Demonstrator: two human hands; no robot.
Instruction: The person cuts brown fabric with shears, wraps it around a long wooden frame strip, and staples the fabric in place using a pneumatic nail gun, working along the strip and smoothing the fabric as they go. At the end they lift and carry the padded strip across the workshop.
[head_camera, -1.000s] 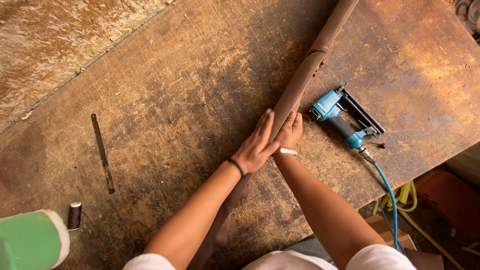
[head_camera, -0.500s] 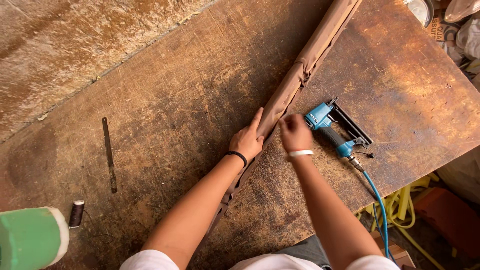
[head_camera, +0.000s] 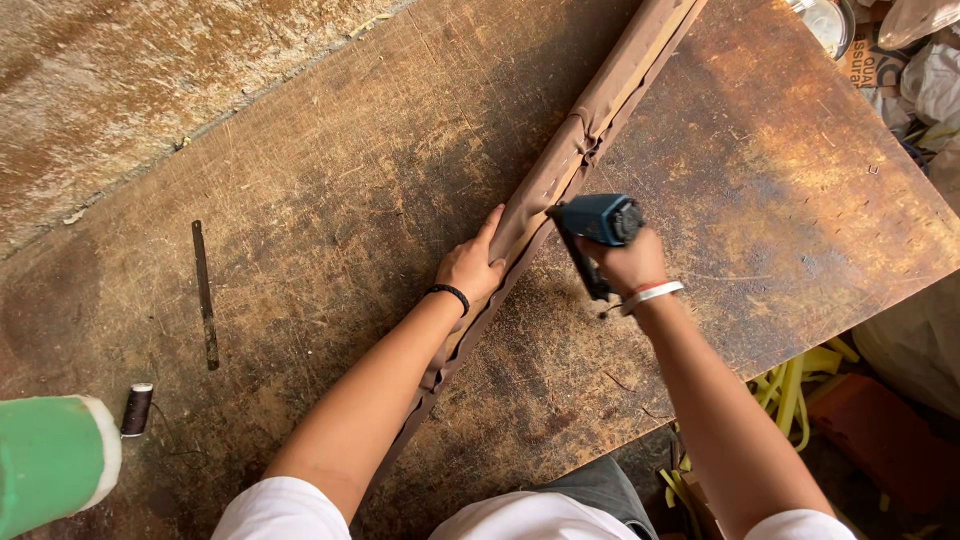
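I see my right hand (head_camera: 632, 265) in a closed grip around the blue stapler (head_camera: 598, 222), its nose against the cloth-wrapped strip (head_camera: 590, 135); my left hand (head_camera: 470, 268) presses flat on that strip just beside it, fingers open, on the surface (head_camera: 330, 180).

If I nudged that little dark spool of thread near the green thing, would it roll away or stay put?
The spool of thread seems to lie on its side on the flat wooden table, so a sideways nudge would probably set it rolling. It looks small, so likely light and easy to flick. The green object close beside it might stop it on that side.
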